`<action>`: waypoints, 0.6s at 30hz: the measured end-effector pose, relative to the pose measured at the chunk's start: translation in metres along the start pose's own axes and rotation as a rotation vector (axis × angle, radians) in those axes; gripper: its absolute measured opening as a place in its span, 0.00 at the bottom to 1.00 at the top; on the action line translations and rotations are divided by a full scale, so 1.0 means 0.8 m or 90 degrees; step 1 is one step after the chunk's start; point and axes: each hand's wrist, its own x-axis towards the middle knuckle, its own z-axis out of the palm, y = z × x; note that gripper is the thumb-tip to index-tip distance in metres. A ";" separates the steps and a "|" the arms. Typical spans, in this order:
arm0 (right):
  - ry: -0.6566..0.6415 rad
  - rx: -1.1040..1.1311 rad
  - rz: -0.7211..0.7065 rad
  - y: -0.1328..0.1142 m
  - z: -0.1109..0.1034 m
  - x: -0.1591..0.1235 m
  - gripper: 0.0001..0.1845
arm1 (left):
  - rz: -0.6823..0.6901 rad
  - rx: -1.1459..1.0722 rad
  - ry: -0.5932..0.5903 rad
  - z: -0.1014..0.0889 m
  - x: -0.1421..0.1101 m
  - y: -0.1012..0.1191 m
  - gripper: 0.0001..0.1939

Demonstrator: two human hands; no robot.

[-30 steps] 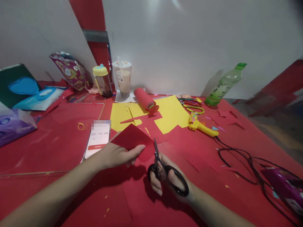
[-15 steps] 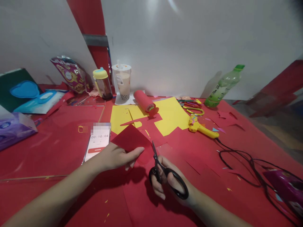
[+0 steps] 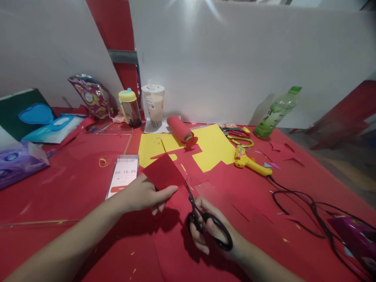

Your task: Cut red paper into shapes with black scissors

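The scissors (image 3: 192,200) have tipped leftward over the last second, tips now at the right corner of the red sheet (image 3: 164,172). From here I see the right hand (image 3: 220,212) with fingers threaded through the loops; the left hand (image 3: 143,196) pinches the sheet above the middle of the tabletop (image 3: 120,254). A phone (image 3: 125,172) peeks out behind it; a red roll (image 3: 178,129) lies near the far edge, a glue gun (image 3: 254,166) toward the right edge.

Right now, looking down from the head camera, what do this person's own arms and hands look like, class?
The left forearm and right forearm show no sleeves. The left hand and right hand are ungloved, with no watch or bracelet visible. Some fingers are hidden, so rings can't be ruled out.
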 end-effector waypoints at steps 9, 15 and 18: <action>0.006 -0.024 -0.012 -0.004 0.004 0.000 0.21 | -0.026 -0.051 -0.034 -0.003 -0.001 0.001 0.30; 0.001 -0.029 -0.007 -0.005 0.006 -0.001 0.22 | -0.054 -0.074 -0.041 -0.004 -0.001 -0.001 0.30; 0.001 -0.033 -0.008 -0.006 0.007 -0.001 0.22 | -0.051 -0.088 -0.051 -0.004 -0.001 -0.002 0.30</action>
